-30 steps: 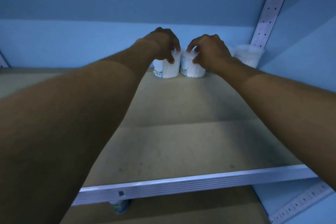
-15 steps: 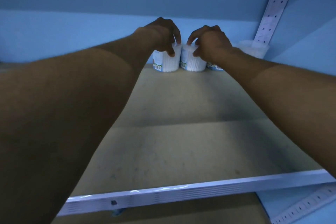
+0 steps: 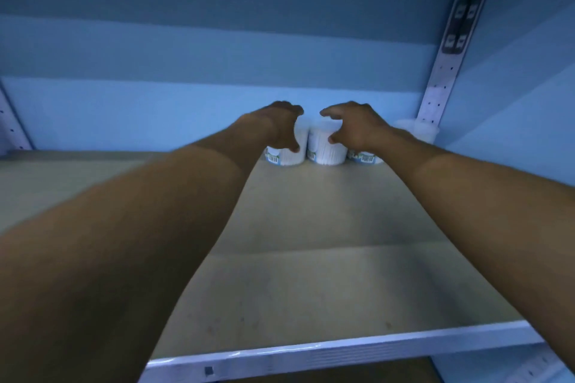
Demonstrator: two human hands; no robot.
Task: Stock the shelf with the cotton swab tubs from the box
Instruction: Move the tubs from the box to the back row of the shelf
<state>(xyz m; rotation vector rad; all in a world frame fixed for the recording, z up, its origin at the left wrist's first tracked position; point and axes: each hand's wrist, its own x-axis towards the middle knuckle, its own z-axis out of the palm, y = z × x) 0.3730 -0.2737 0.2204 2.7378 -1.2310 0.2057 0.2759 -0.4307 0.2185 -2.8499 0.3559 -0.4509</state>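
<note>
Fingers [image 3: 294, 110] of the left hand [image 3: 280, 127] are curved and spread, arched over the leftmost cotton swab tub [image 3: 287, 152] at the back of the shelf [image 3: 326, 283], with the thumb dropping down the tub's front. Whether they actually press on it I cannot tell; the hand hides most of the tub. Over on the other side, the right hand [image 3: 354, 127] is splayed too, index finger reaching up and left above the middle tub [image 3: 325, 148], thumb tip hovering beside its upper right edge. It looks loose, not clamped, though contact is hard to judge from this angle.

Three tubs stand in a tight row against the blue back wall [image 3: 155, 109], upright, white swabs showing through clear sides, blue-and-white labels with barcodes low on their fronts. The third tub [image 3: 365, 158] peeks out under the right wrist, touching or nearly touching the middle one. Further right, another clear tub [image 3: 417, 130] sits in the corner by the perforated upright [image 3: 441, 78], its detail washed out.

Both forearms stretch long across the beige shelf board, which has a crease running across its middle. A pale metal front rail [image 3: 342, 348] edges the shelf at the bottom. Lighting is dim and blue throughout.
</note>
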